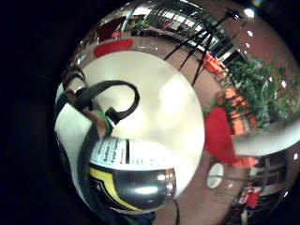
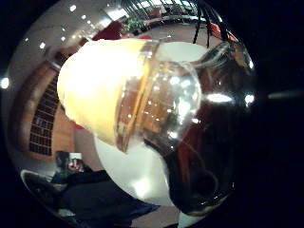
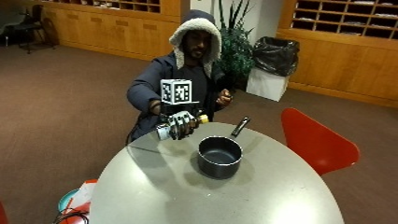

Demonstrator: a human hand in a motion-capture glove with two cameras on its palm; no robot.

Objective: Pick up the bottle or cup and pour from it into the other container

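The pickup looked done and the pour looked about to start or only just begun: in the outside view, left of centre, the gloved right hand [image 3: 177, 125] held a bottle [image 3: 185, 124] off the round white table [image 3: 155, 186], tipped nearly onto its side with its yellow cap [image 3: 202, 119] pointing toward the dark saucepan [image 3: 219, 156]. The saucepan stood at the middle of the frame, its long handle running up and to the right, and its inside looked dark and bare, though too little of it showed to be sure. No stream showed between the bottle and the saucepan, and the cap appeared to be in place, so I judged that uncapping and the pouring itself were left to do. The bottle's mouth was near the saucepan's rim but not over it, hanging above the table to the upper left of the pan. The hand's fingers were curled around the bottle's body, clamped on it. The thumb-side palm view was filled by the yellow cap [image 2: 97, 92] and the clear neck over dark liquid, and the other palm view showed the bottle's label [image 1: 115, 152] close against the palm, with the white tabletop [image 1: 159, 98] behind it.
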